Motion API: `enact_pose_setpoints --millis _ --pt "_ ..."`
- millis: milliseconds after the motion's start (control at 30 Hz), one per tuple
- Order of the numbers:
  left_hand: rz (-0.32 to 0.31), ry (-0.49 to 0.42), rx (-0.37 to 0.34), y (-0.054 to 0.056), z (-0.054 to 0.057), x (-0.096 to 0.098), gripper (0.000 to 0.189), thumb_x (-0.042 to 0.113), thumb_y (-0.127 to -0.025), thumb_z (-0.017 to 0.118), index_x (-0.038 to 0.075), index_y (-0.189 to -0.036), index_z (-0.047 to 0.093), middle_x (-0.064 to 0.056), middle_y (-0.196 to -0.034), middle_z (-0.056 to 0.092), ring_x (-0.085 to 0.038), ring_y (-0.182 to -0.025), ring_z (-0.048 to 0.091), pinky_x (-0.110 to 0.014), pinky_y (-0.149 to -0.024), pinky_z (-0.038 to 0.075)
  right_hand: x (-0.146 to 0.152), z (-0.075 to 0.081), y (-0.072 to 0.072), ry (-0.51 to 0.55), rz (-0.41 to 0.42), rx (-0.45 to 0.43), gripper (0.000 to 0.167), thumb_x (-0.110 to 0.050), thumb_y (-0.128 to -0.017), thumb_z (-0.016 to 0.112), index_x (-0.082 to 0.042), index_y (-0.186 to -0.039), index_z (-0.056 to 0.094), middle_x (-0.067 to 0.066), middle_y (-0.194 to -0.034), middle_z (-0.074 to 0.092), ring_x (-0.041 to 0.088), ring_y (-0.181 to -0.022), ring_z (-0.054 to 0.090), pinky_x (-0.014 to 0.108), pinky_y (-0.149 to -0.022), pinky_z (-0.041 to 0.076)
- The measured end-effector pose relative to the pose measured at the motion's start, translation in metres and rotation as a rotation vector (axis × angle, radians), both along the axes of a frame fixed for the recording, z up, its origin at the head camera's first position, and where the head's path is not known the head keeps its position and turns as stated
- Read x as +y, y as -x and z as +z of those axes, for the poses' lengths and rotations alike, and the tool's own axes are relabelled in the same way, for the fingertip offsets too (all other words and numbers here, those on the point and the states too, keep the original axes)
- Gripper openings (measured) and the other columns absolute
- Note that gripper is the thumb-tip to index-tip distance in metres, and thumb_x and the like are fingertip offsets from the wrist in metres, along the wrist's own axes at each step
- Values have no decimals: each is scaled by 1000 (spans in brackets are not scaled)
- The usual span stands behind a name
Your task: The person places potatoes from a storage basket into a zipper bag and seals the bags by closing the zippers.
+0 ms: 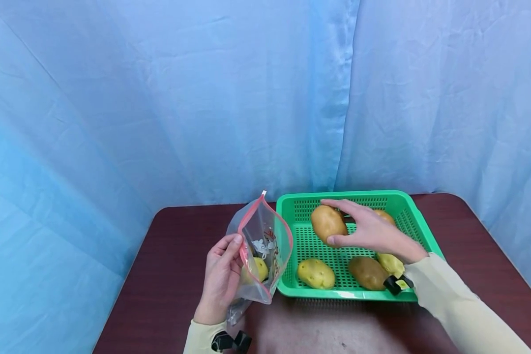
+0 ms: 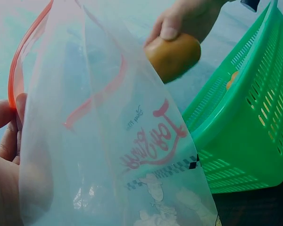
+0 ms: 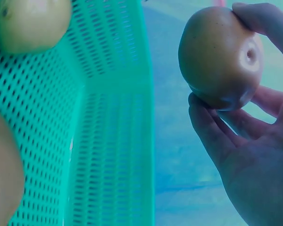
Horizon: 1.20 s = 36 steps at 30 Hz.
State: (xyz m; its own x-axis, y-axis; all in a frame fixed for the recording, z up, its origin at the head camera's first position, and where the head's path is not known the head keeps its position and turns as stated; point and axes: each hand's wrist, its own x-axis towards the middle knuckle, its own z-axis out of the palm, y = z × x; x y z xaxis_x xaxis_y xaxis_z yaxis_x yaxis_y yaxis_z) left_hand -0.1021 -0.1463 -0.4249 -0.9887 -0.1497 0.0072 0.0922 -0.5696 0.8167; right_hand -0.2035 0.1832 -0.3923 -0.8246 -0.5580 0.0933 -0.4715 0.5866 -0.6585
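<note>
A clear zip bag (image 1: 276, 250) with a pinkish-red seal stands gaping on the table, red lettering on its side. My left hand (image 1: 221, 278) pinches the near side of its mouth between thumb and fingers. Inside the bag lies a yellow potato (image 1: 261, 269), partly hidden by the plastic. My right hand (image 1: 373, 230) grips a light brown potato (image 1: 328, 225) by its ends, raised over the left part of a green basket (image 1: 345, 295). From the left wrist view, that potato (image 2: 174, 56) shows just behind the bag's upper edge.
In the basket lie a yellow potato (image 1: 316, 274) at the near left, a darker brown potato (image 1: 368, 273), another yellow potato (image 1: 390, 264) and an orange-brown one (image 1: 385, 216) partly behind the right hand. The dark red table (image 1: 172, 255) backs onto a blue curtain (image 1: 248, 98).
</note>
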Motion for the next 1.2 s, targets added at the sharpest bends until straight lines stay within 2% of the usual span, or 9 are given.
enact_pose_setpoints --millis 200,333,567,667,800,967,1100,1200 --pt "0 -1 -6 1 1 0 17 6 -104 62 12 -96 75 1 -83 66 -6 -69 62 -18 -67 56 -7 6 -12 75 -2 69 82 -46 -86 83 -29 -156 44 3 -151 50 22 -119 58 47 -88 55" --pt "3 1 -11 2 1 1 18 5 -104 61 12 -95 75 1 -82 66 -6 -69 61 -18 -66 55 -15 10 -19 162 7 89 81 -37 -87 84 -28 -157 44 2 -149 53 20 -121 58 49 -93 55" --pt "5 -1 -12 3 0 1 18 5 -104 61 12 -95 75 1 -82 67 -6 -69 62 -18 -67 56 -31 15 -30 300 20 68 81 -27 -87 86 -26 -156 45 -3 -147 54 14 -120 58 30 -100 51" --pt "4 -2 -11 4 0 1 17 6 -104 62 12 -96 75 1 -83 67 -6 -69 62 -18 -67 56 -40 17 -35 354 17 50 81 -24 -86 86 -22 -157 45 -3 -149 54 15 -123 57 27 -101 50" --pt "8 -6 -16 4 0 1 16 6 -104 62 11 -96 75 0 -83 67 -7 -70 63 -18 -67 56 -54 18 -40 413 11 45 81 -23 -86 86 -19 -156 46 -1 -147 55 17 -125 58 34 -102 52" --pt "13 -5 -23 5 1 2 13 6 -103 63 9 -98 74 0 -84 68 -7 -70 64 -19 -68 56 -75 16 -48 426 3 66 82 -27 -84 87 -23 -156 47 0 -146 57 19 -126 60 47 -102 53" --pt "14 -13 -22 6 2 3 15 6 -104 62 10 -96 74 0 -81 67 -7 -69 63 -18 -67 56 -89 12 -50 389 -1 120 85 -33 -83 88 -21 -156 45 1 -145 58 20 -126 61 50 -101 53" --pt "16 -21 -20 7 2 4 16 5 -104 61 10 -96 74 1 -80 67 -7 -68 63 -18 -66 55 -99 8 -50 341 4 194 87 -37 -83 88 -16 -155 45 3 -144 59 21 -124 61 50 -98 54"
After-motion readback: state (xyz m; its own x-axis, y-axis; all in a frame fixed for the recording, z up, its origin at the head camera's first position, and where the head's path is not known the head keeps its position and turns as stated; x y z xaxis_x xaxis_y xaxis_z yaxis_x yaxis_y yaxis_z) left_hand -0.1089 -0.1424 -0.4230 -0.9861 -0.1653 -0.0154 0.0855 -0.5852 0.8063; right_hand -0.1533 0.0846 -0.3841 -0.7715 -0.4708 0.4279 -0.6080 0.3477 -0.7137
